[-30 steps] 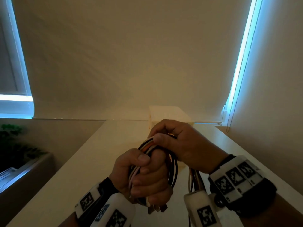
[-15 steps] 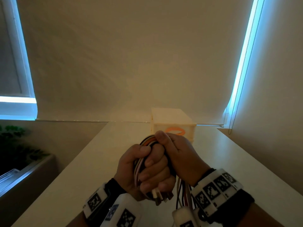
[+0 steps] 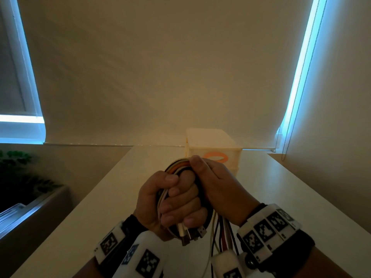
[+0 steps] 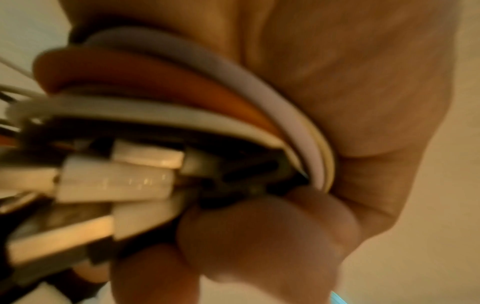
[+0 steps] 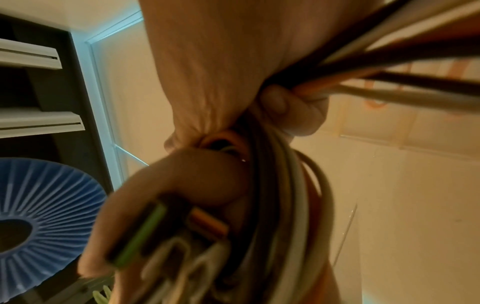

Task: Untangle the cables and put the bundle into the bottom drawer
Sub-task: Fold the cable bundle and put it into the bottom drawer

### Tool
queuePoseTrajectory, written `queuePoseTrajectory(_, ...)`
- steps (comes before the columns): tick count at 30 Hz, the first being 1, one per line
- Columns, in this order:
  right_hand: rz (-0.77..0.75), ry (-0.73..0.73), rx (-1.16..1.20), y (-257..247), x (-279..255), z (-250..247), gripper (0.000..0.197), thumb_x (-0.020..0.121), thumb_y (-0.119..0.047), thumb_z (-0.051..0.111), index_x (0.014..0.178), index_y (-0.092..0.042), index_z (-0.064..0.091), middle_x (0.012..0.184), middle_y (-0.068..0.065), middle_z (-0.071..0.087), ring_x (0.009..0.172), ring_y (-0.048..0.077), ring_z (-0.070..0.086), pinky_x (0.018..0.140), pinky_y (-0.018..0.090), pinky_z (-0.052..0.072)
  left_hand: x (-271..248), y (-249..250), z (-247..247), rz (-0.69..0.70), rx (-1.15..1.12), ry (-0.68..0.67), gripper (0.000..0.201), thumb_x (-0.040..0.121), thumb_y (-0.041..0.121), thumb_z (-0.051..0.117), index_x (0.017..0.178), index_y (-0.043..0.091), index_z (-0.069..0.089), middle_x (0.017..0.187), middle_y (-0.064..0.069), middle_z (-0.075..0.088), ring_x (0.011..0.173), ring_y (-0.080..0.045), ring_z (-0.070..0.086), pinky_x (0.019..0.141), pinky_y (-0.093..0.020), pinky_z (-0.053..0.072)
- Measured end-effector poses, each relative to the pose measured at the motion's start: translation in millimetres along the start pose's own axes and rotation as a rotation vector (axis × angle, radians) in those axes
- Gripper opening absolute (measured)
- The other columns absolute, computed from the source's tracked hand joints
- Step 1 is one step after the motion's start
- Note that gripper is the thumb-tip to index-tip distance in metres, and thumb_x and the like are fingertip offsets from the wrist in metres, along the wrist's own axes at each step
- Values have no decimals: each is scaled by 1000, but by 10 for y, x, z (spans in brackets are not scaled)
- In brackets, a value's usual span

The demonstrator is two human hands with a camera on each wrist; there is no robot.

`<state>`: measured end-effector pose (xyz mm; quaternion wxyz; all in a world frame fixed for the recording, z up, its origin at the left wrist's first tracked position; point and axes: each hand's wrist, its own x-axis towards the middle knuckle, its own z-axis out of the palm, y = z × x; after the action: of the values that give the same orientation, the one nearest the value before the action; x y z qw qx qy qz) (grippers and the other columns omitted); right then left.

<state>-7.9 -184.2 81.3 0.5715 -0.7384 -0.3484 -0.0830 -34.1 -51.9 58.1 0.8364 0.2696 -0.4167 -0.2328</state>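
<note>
We seem to be in a home room: a drawn roller blind with bead chain, a white bench, a leafy plant, a blue fan.

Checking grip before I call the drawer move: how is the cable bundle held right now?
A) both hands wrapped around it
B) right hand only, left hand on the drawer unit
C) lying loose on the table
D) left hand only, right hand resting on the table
A: the left hand and the right hand both curl around the cable bundle, raised in front of the drawer unit.
</note>
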Motion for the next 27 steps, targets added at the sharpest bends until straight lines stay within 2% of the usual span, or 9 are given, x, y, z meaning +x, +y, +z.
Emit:
queuePoseTrajectory(4, 1, 40, -45, 2, -68, -20, 39, 94, -57, 39, 68, -40, 63, 68, -13, 62, 69, 5, 57, 75, 43, 51, 14, -50, 4, -11, -2, 2, 28, 91, 20, 50, 67, 14, 38, 43, 3, 32, 33, -11, 29, 57, -30, 41)
queuePoseTrajectory(8, 70, 63, -27, 104, -157, 21, 41, 94, -62, 41, 83, -32, 65, 77, 2, 67, 72, 19, 64, 70, 48, 54, 9, 9, -58, 38, -17, 53, 24, 92, 18, 51, 69, 12, 49, 46, 1, 34, 38, -14, 35, 59, -32, 42)
queuePoseTrajectory(11, 255, 3, 136, 114, -285, 83, 36, 99, -50, 40, 88, -20, 56, 54, -3, 47, 41, 12, 40, 41, 29, 34, -17, 110, -99, 99, -36, 84, 23, 93, 18, 49, 70, 12, 48, 48, 3, 32, 40, -13, 32, 59, -32, 38)
queuePoseTrajectory(14, 335, -37, 219, 113, -316, 69, 33, 104, -42, 34, 92, -16, 51, 51, -5, 40, 39, 9, 31, 39, 23, 25, -19, 123, -112, 122, -80, 101, 22, 94, 20, 47, 76, 8, 53, 52, 3, 37, 44, -12, 37, 62, -30, 39)
queuePoseTrajectory(17, 454, -52, 332, 113, -289, 46, 32, 105, -43, 34, 95, -17, 50, 55, -2, 39, 41, 10, 29, 41, 21, 23, -9, 115, -188, 152, -140, 160, 30, 96, 22, 44, 97, -1, 62, 59, 1, 47, 53, -12, 48, 72, -29, 42)
queuePoseTrajectory(20, 522, -57, 358, 140, -299, 92, 36, 103, -49, 36, 98, -17, 51, 58, -1, 39, 43, 11, 30, 42, 21, 24, -18, 123, -257, 181, -166, 230, 37, 97, 24, 51, 115, -4, 68, 79, -8, 68, 82, -24, 69, 91, -39, 50)
queuePoseTrajectory(22, 538, -66, 346, 155, -316, 101, 39, 102, -51, 37, 100, -16, 52, 60, -1, 42, 45, 11, 32, 42, 21, 26, -28, 114, -300, 226, -121, 289, 40, 90, 22, 63, 122, -2, 69, 93, -11, 75, 106, -31, 70, 97, -46, 52)
queuePoseTrajectory(24, 548, -78, 366, 174, -344, 93, 37, 103, -47, 37, 105, -13, 53, 63, 1, 44, 46, 13, 33, 43, 22, 29, -15, 130, -335, 280, -91, 264, 43, 91, 20, 61, 129, -1, 65, 115, -16, 74, 130, -36, 57, 106, -52, 46)
queuePoseTrajectory(27, 600, -105, 362, 209, -403, 114, 29, 104, -36, 40, 111, -12, 54, 64, 0, 45, 48, 13, 36, 46, 25, 34, 8, 225, -350, 332, -4, 302, 44, 96, 20, 52, 136, 0, 60, 152, -19, 48, 148, -40, 32, 118, -59, 28)
